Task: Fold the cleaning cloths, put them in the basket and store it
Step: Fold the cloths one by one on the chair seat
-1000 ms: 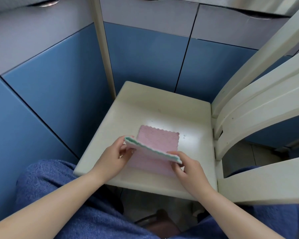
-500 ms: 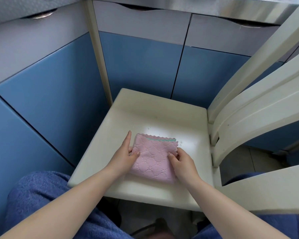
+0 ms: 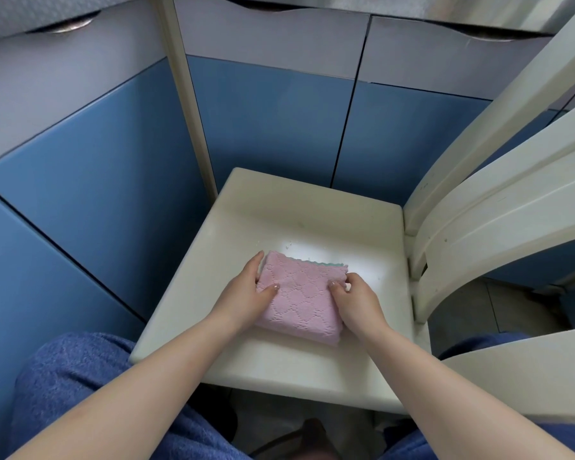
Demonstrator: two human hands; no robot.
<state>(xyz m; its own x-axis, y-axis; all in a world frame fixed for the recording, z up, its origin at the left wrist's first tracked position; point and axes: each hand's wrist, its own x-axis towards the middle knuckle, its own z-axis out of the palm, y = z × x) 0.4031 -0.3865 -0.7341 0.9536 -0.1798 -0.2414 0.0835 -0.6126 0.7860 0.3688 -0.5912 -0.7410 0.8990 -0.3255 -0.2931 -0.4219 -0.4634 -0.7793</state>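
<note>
A pink cleaning cloth (image 3: 301, 298) with a quilted pattern lies folded on the cream chair seat (image 3: 312, 214); a green scalloped edge peeks out along its far side. My left hand (image 3: 246, 293) rests on the cloth's left edge, thumb on top and fingers straight along the side. At the cloth's right edge is my right hand (image 3: 354, 298), its fingers curled and its thumb on top, pinching that edge. No basket is in view.
The chair's cream back slats (image 3: 498, 207) rise on the right. Blue and grey cabinet doors (image 3: 273, 127) stand close behind and to the left of the seat. My knees in blue trousers (image 3: 80, 386) are at the seat's near edge.
The raised near half of the cloth came down over the far half, so the pink side now faces up. Both hands then settled on its left and right edges.
</note>
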